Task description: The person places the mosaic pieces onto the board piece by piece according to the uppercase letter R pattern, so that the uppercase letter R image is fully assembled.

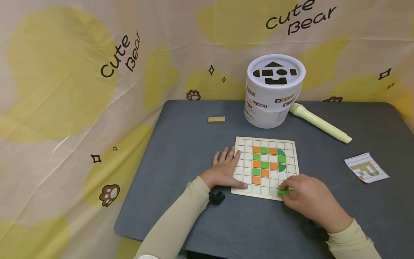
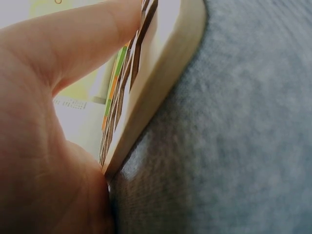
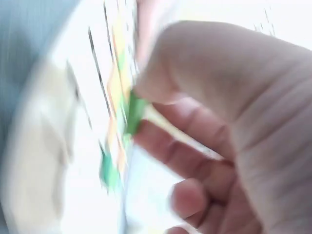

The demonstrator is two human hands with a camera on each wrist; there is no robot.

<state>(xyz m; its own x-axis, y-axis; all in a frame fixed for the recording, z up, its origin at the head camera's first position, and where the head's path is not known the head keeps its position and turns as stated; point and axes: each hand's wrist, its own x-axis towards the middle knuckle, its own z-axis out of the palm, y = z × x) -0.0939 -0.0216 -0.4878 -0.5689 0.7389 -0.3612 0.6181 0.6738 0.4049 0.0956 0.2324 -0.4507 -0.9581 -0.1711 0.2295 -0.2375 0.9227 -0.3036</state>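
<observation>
A pale gridded board (image 1: 289, 144) lies on the table, carrying orange square tiles (image 1: 265, 173), green square tiles (image 1: 265, 165) and dark green rounded tiles (image 1: 282, 168). With its fingers spread, the left hand (image 1: 224, 172) rests on the board's left side, its thumb near the front left corner. Between thumb and fingertips the right hand (image 1: 307, 196) pinches a green tile (image 3: 135, 113) over the board's front right part. Whether that tile touches the board cannot be told. In the left wrist view, the thumb (image 2: 83, 39) reaches onto the board's edge (image 2: 161, 87).
A small printed pattern card (image 1: 367, 168) lies at the right. Behind the board stands a white lidded bucket (image 1: 271, 108) with shaped holes, beside a pale yellow tube (image 1: 321, 124). A small wooden block (image 1: 216, 119) sits at the back left of the grey table (image 1: 181, 151).
</observation>
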